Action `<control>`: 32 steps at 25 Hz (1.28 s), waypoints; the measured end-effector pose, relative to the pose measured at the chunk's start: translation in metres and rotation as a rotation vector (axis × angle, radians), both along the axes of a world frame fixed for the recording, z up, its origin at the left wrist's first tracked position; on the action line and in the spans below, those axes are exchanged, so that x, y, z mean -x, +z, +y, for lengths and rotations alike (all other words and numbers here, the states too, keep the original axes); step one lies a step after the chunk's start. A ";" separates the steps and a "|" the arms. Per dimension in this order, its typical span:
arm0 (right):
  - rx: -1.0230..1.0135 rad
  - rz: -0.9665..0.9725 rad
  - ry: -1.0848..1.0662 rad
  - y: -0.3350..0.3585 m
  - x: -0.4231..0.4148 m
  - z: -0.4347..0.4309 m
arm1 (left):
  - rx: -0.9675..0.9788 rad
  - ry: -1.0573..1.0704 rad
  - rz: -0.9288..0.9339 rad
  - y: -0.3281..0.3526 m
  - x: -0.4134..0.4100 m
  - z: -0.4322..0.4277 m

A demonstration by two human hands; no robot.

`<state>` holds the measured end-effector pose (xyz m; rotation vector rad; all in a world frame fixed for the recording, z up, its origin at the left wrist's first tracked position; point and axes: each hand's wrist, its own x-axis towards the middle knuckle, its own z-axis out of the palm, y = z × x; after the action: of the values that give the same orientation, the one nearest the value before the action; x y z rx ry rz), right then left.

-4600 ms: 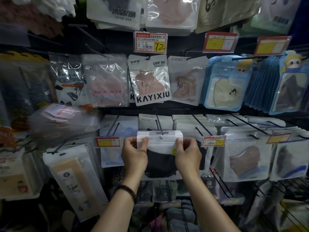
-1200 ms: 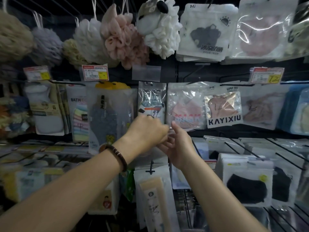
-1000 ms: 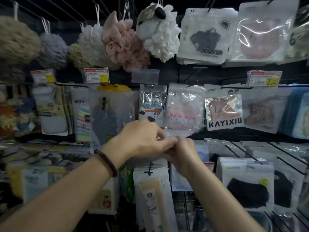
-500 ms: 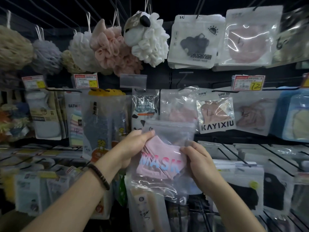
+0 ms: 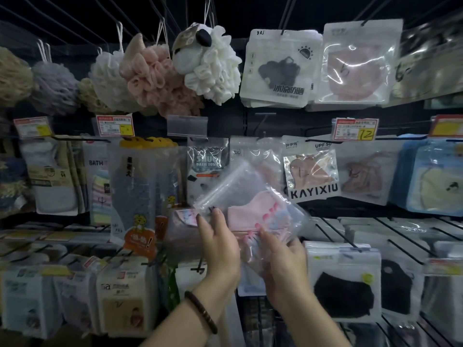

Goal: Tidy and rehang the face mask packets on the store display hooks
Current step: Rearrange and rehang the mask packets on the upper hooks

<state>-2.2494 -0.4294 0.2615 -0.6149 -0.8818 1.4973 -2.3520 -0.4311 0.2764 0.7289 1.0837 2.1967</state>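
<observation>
Left hand [image 5: 220, 249] and right hand [image 5: 283, 261] both pinch a clear pink mask packet [image 5: 250, 209], tilted, in front of the hanging KAYIXIU packet [image 5: 312, 169].

pink mask packet [image 5: 253, 209] | was upright, now tilted | both hands lower

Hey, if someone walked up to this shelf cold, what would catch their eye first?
Probably the clear packet with a pink mask, held tilted at centre by the left hand and right hand. Next, the white sheep-faced bath puff hanging top centre, and the bold KAYIXIU packet to the right.
</observation>
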 end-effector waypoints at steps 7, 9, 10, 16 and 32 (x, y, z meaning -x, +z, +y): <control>-0.167 -0.160 -0.018 0.013 -0.037 0.017 | 0.088 -0.014 0.617 0.045 0.076 -0.012; -0.198 -0.217 0.010 0.013 -0.038 0.019 | 0.257 -0.127 0.749 0.052 0.080 -0.013; -0.213 -0.243 0.017 0.013 -0.038 0.020 | 0.305 -0.133 0.787 0.053 0.079 -0.013; -0.246 -0.276 0.002 0.013 -0.034 0.021 | 0.294 -0.028 0.747 0.049 0.070 -0.009; -0.252 -0.405 -0.189 0.001 -0.028 0.020 | 0.211 0.211 0.958 0.048 0.075 0.011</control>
<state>-2.2216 -0.4090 0.2630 -0.8041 -1.2631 1.0854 -2.4266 -0.4196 0.3248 1.7057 1.8696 1.8225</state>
